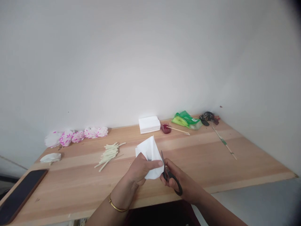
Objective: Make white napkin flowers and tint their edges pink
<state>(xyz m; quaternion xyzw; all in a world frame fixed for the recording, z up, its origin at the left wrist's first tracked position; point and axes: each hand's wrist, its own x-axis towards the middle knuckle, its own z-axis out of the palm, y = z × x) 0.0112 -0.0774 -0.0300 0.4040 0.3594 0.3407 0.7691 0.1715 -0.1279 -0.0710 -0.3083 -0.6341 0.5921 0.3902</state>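
Observation:
My left hand (141, 168) pinches a folded white tissue (150, 149) between thumb and fingers, above the front middle of the table. The tissue's upper end comes to a point, and its lower edge is rounded. In my right hand (180, 179) is a pair of scissors (178, 188) with black handles, my fingers in the loops. The scissor blades point up and lie against the tissue's right edge, close to my left thumb. Whether the blades are parted there is hard to make out.
Behind stand a stack of white tissues (149, 124), a small dish of dark red stuff (166, 128) with a stick, and a green packet (187, 120). To the left lie pale short sticks (110, 153), pink-and-white paper flowers (70, 137) and a phone (22, 194). A wrapped stick (223, 142) lies right.

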